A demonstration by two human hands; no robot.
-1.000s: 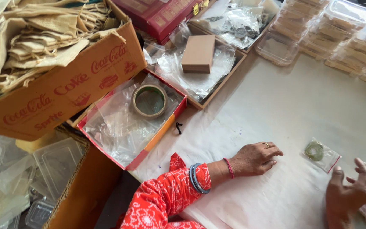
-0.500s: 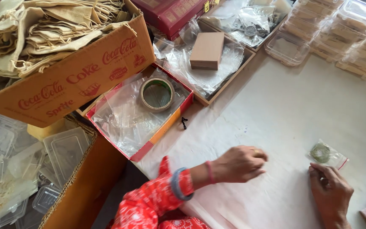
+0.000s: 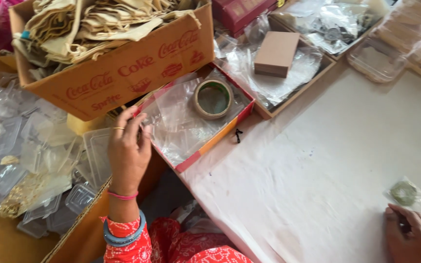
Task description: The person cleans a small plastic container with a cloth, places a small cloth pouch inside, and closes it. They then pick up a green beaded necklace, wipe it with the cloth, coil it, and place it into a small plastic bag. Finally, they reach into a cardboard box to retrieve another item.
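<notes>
The left hand [image 3: 128,153] was raised with fingers spread loosely, gripping nothing, its fingertips at the near-left edge of the shallow red cardboard tray [image 3: 243,111] lined with clear plastic bags, where a roll of beige tape [image 3: 213,99] sat. The right hand [image 3: 411,237] rested on the white cloth-covered bench [image 3: 317,160] at its near-right corner, fingertips touching the small clear zip pouch holding a green ring [image 3: 408,195], which lay flat just beyond them; whether they pinched it could not be told.
</notes>
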